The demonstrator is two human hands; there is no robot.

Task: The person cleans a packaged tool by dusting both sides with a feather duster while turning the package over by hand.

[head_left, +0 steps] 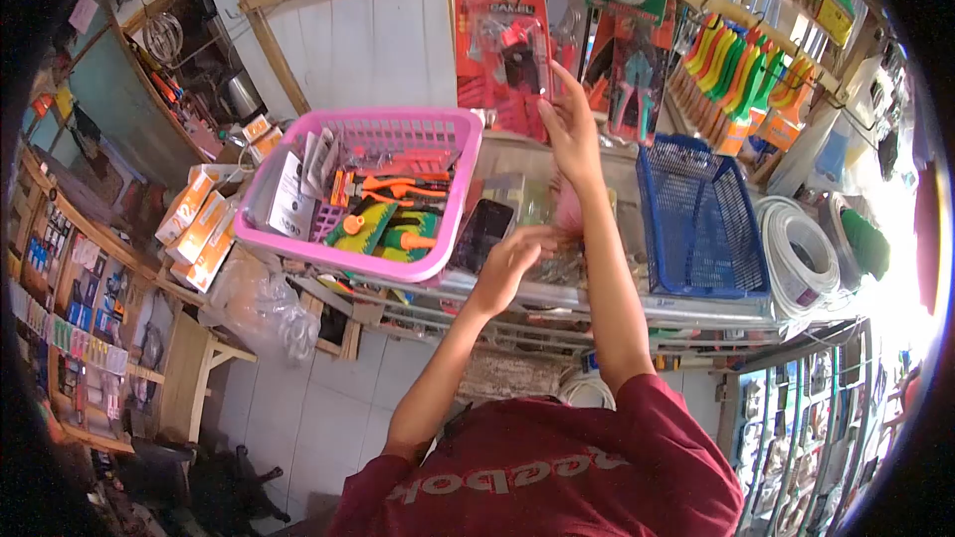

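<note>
My right hand (574,134) is raised at the right edge of a red blister pack (501,62) that hangs from the wooden rail. Its fingers are stretched out and apart; whether a fingertip touches the card I cannot tell. Low over the glass counter, my left hand (512,264) has its fingers extended to the right and holds nothing I can see. Just left of it lies a black phone (484,235). Beyond the phone stands a pink basket (458,189) with packaged tools, orange-handled pliers (393,184) and green-carded items (368,229) inside.
A blue basket (701,214) sits right of my forearm, beside coiled white cable (799,251). Another red pack (637,80) and colourful-handled brushes (731,70) hang along the rail. Orange-white boxes (204,239) and a plastic bag (261,300) are at the left.
</note>
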